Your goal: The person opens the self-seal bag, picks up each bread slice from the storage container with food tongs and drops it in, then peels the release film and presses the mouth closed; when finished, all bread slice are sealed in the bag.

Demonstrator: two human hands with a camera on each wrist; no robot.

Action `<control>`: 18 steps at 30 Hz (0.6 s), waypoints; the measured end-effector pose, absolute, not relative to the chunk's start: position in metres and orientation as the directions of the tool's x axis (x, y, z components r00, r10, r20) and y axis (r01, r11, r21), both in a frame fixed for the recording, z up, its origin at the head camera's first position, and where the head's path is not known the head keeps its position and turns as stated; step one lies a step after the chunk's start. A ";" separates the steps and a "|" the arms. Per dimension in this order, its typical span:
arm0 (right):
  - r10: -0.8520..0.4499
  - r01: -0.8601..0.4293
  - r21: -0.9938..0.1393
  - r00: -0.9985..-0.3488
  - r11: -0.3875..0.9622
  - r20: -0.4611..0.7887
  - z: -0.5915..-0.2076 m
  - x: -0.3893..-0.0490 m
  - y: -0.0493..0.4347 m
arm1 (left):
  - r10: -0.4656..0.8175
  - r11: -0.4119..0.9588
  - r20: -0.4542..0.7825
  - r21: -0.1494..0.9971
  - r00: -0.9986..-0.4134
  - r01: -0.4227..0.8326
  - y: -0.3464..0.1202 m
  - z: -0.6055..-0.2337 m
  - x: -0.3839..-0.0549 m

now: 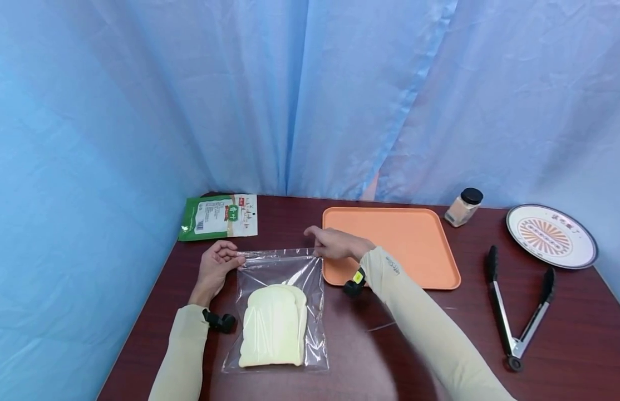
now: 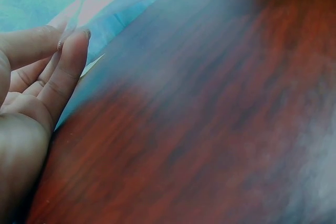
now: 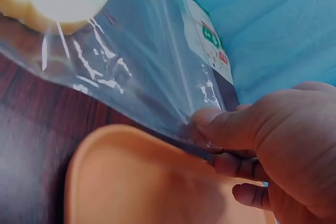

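Observation:
A clear zip bag [image 1: 282,273] lies flat at the middle front of the table, with slices of bread [image 1: 272,326] inside it. My left hand [image 1: 217,267] pinches the bag's top left corner between thumb and fingers; the left wrist view shows the same pinch [image 2: 42,66] on the clear film. At the top right corner, my right hand [image 1: 337,244] grips the bag's edge, its thumb lying on the film in the right wrist view [image 3: 273,135]. The zip strip runs between the two hands. Some of the right fingertips are hidden behind the film.
An orange tray [image 1: 405,245] lies right of the bag, under the right forearm. Behind the left hand is a green and white packet [image 1: 220,217]. Farther right are a black-lidded jar [image 1: 463,207], a patterned plate [image 1: 551,236] and tongs [image 1: 515,317]. Blue curtains [image 1: 290,100] surround the table.

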State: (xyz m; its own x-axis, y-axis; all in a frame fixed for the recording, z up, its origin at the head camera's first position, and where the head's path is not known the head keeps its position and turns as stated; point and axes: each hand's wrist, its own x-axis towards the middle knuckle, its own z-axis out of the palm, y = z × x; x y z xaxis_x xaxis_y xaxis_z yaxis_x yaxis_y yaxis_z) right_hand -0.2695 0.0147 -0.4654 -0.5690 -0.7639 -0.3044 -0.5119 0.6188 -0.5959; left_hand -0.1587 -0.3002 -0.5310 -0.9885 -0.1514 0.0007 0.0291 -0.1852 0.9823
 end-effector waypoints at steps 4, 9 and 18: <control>-0.770 -0.531 -0.598 -0.585 0.601 -0.255 -0.467 -0.269 0.021 | -0.147 -0.187 -0.001 0.982 -0.989 0.026 -0.300 -0.531 -0.159; -0.781 -0.545 -0.613 -0.591 0.572 -0.203 -0.470 -0.267 0.026 | -0.135 -0.166 -0.007 0.986 -0.991 0.016 -0.300 -0.529 -0.159; -0.752 -0.532 -0.618 -0.641 0.580 -0.154 -0.474 -0.266 0.034 | -0.161 -0.117 -0.058 0.992 -0.985 -0.039 -0.299 -0.526 -0.160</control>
State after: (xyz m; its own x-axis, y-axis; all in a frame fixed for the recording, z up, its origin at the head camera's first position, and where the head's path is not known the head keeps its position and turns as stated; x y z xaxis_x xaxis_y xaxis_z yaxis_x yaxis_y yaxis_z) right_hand -0.2656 0.0336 -0.4738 -0.6410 -0.7520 -0.1536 -0.5318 0.5795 -0.6175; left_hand -0.1599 -0.2989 -0.5261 -0.9853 -0.1606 -0.0577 -0.0390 -0.1169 0.9924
